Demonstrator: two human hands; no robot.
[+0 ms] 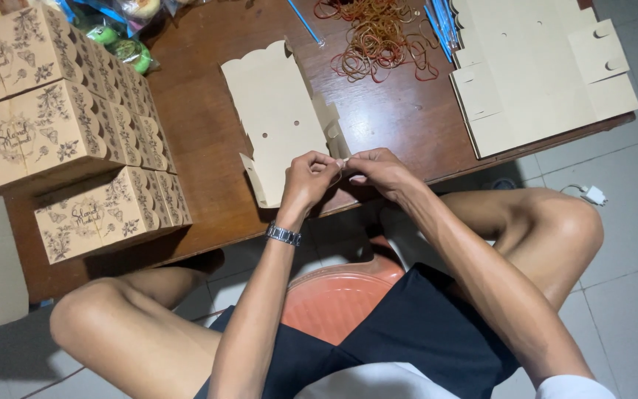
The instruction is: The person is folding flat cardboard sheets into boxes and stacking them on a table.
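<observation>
A: Nearest the camera: left hand (306, 179) and right hand (378, 168) meet at the counter (208, 185) edge. State of each grip?

B: Both pressed together, fingertips pinching a corner flap of the flat box blank (278, 122), which lies on the counter just beyond the hands. Whether a tab is seated yet, cannot tell.

A: Judgement on doing the fold well?

B: Crease along the scored line, keep the rest of the blank flat, and press the tab squarely so it does not tear.

A: Farther out?

B: Finished printed boxes (53, 140) stacked left; stack of blanks (540, 74) right; rubber bands (378, 37) at the far edge.
</observation>
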